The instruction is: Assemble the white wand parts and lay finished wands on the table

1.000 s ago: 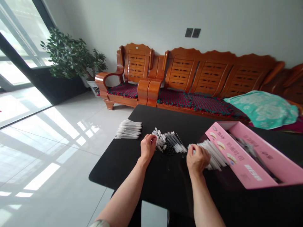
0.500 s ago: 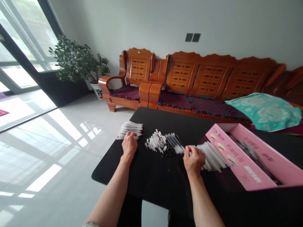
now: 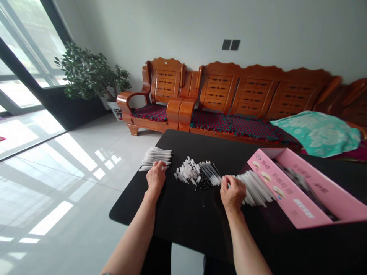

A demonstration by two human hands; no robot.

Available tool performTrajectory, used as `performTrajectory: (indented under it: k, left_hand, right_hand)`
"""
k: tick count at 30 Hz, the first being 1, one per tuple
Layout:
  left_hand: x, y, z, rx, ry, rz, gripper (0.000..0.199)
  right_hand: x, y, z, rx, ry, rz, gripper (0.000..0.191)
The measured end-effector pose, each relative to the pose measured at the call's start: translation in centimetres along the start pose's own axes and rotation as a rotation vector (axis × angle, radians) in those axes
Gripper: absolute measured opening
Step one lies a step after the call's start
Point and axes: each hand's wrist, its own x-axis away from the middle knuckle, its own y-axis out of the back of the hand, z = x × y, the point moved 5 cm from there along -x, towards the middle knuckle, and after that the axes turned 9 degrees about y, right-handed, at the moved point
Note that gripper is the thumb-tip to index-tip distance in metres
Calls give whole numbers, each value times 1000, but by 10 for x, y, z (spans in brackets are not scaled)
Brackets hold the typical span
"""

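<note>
White plastic sticks (image 3: 255,190) fan out on the table's right, beside the pink carton (image 3: 289,191). The right hand (image 3: 233,193) pinches them, fingers narrow. The left hand (image 3: 156,178) touches the left stack (image 3: 156,157), its grip unclear; a loose heap (image 3: 190,172) lies between the hands.

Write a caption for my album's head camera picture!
Left hand on white sticks, right hand on second pile, beside a pink box.

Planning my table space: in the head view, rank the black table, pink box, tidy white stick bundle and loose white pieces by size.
1. The black table
2. The pink box, though it sits nearer the camera
3. The tidy white stick bundle and the loose white pieces look alike, so I won't rank them.
</note>
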Motion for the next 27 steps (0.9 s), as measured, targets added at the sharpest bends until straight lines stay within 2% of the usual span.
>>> performTrajectory:
  k: [3,6,8,11,14,16,19,23,25,27]
  left_hand:
    - [2,11,-19,217,-55,-57,8]
    - [9,13,-55,468,-219,-46,8]
    - [20,6,-80,597,-339,23,9]
    - [41,-13,-105,700,-438,124,12]
    - [60,-31,-115,708,-484,220,17]
    - [66,-36,-116,709,-492,271,20]
    - [65,-35,-113,732,-420,292,19]
    - [50,-34,-95,811,-99,183,16]
    - [46,-43,-90,932,26,279,31]
    - [44,-57,-90,1114,108,474,42]
  right_hand:
    - [-2,0,12,-83,-13,7,10]
    - [-5,-5,33,-219,7,55,13]
    - [-6,-10,46,-306,32,109,16]
    - [-5,-16,55,-375,44,179,20]
    - [-4,-18,55,-393,39,223,20]
    - [-3,-20,55,-391,45,259,22]
    - [-2,-22,54,-392,51,292,27]
    - [-2,-19,49,-381,26,208,23]
    - [-2,-17,49,-376,40,178,20]
    - [-2,-18,52,-384,70,188,18]
